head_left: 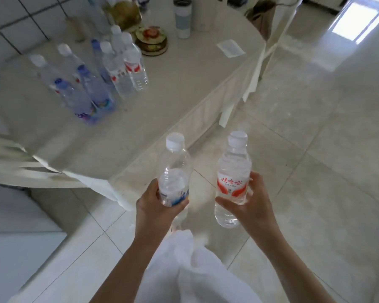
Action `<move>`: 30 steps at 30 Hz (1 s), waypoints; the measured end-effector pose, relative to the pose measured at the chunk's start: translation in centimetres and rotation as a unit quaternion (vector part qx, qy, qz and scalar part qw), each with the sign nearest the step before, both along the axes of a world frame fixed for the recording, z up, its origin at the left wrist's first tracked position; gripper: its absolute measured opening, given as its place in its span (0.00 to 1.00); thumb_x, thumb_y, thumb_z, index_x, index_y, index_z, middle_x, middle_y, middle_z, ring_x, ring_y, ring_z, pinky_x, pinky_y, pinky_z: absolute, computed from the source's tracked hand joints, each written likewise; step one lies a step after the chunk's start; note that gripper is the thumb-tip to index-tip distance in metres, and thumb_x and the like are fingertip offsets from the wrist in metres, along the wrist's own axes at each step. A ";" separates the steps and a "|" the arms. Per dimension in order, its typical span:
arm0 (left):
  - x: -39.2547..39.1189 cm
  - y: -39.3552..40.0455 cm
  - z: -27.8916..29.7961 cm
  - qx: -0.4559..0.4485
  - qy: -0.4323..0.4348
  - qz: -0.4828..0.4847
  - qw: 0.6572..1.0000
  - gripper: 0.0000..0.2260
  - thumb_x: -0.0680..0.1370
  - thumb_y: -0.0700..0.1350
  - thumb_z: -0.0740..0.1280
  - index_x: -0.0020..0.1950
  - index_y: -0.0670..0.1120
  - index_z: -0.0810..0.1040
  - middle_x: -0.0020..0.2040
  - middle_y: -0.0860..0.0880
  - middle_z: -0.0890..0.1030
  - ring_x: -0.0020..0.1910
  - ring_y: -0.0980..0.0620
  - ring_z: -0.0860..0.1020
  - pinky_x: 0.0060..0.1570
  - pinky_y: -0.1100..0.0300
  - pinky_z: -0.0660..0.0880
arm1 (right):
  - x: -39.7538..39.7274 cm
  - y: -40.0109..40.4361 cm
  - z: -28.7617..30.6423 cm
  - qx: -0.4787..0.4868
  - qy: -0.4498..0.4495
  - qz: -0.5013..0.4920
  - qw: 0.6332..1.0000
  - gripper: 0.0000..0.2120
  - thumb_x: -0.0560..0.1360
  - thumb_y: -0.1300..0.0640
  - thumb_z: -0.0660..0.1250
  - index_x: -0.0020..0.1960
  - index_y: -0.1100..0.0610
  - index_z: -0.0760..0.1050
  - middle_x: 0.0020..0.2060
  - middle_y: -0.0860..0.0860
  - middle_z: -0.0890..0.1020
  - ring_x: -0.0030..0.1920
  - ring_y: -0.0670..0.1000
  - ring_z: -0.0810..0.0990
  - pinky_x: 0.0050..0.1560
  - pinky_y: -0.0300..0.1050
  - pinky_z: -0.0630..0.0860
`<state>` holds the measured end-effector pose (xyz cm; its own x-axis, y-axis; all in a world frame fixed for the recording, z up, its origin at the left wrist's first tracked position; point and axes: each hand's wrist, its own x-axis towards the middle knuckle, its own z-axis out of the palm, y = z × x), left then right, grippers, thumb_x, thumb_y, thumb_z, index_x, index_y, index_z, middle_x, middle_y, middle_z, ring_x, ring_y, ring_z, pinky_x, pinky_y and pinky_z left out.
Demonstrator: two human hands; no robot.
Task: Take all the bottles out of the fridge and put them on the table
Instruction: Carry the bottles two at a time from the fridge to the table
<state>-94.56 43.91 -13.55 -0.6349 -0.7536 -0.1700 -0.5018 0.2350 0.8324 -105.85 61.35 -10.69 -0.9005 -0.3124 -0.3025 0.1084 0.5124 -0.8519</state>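
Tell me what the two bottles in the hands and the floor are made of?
The left bottle and the right bottle look like clear, thin plastic: you see straight through them, and their walls have ridges. Their caps look like white plastic. The floor seems to be glossy tile, with grout lines and window glare.

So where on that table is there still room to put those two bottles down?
The table is bare along its near edge, in front of the bottle cluster, and across the middle between the cluster and the paper slip. The far-left corner is crowded with bottles, a round tin and a tumbler.
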 end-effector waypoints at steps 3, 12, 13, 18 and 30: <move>-1.3 -2.7 -0.9 -0.003 0.004 0.033 0.999 0.24 0.59 0.49 0.83 0.48 0.48 0.76 0.41 0.53 0.82 0.41 0.51 0.82 0.43 0.49 0.81 | -2.4 -3.2 -0.6 0.011 0.002 0.036 0.999 0.40 0.58 0.56 0.82 0.63 0.49 0.65 0.51 0.43 0.79 0.52 0.47 0.81 0.55 0.51 0.79; -8.1 -14.4 -1.2 -0.063 0.012 0.078 0.995 0.25 0.58 0.50 0.82 0.50 0.46 0.77 0.41 0.52 0.82 0.41 0.51 0.81 0.42 0.53 0.81 | -9.9 -15.8 -0.5 0.010 0.014 0.106 0.994 0.39 0.57 0.57 0.83 0.61 0.51 0.65 0.50 0.45 0.78 0.50 0.48 0.80 0.51 0.47 0.78; -8.9 -15.7 -1.1 -0.061 0.016 0.086 0.994 0.25 0.59 0.50 0.82 0.50 0.47 0.77 0.41 0.52 0.82 0.41 0.52 0.81 0.41 0.55 0.80 | -10.7 -17.3 -0.3 0.009 0.021 0.112 0.993 0.39 0.57 0.57 0.83 0.61 0.51 0.65 0.49 0.43 0.78 0.48 0.47 0.80 0.49 0.43 0.76; -12.0 -20.2 -1.1 -0.067 0.031 0.115 0.991 0.26 0.59 0.49 0.82 0.52 0.46 0.76 0.44 0.51 0.82 0.42 0.50 0.81 0.42 0.59 0.78 | -14.2 -23.1 -0.6 -0.005 0.032 0.120 0.992 0.38 0.55 0.60 0.83 0.56 0.49 0.65 0.44 0.38 0.76 0.44 0.37 0.76 0.43 0.36 0.71; -19.3 -24.8 -2.6 -0.061 0.013 0.222 0.973 0.27 0.58 0.47 0.83 0.52 0.44 0.76 0.42 0.54 0.79 0.41 0.48 0.79 0.41 0.57 0.77 | -24.2 -31.9 -2.4 -0.006 0.037 0.230 0.972 0.36 0.54 0.63 0.83 0.53 0.48 0.66 0.42 0.38 0.76 0.41 0.24 0.73 0.37 0.21 0.68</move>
<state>-113.89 19.08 -16.17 -0.2449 -0.9683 -0.0499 -0.5557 0.0980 0.8256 -130.00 29.49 -13.08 -0.6839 -0.6904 -0.2359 -0.1920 0.4822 -0.8548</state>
